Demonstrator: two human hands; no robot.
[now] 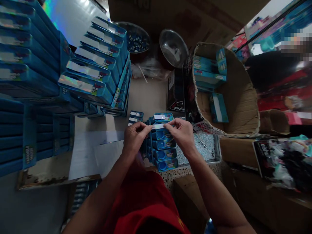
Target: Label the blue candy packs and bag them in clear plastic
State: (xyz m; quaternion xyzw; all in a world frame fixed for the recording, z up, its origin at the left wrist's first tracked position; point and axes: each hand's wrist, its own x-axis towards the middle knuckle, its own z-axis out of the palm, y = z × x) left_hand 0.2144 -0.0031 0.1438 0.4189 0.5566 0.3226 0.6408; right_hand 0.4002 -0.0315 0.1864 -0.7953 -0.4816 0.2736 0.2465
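My left hand point(135, 135) and my right hand point(180, 131) pinch the two ends of a thin white strip point(158, 126), stretched flat between them. The strip lies across the upper part of a row of small blue boxes point(163, 152) standing in a blue display carton in front of me. One box in the row's far end shows a silvery label point(160, 117). Both hands rest on top of the carton. A red garment covers my lap below.
Tall stacks of blue cartons point(95, 74) fill the left. A metal tray of small white pieces point(207, 148) sits right of the row. A torn cardboard box point(241, 97) holds several blue boxes. Two bowls point(173, 47) stand at the back.
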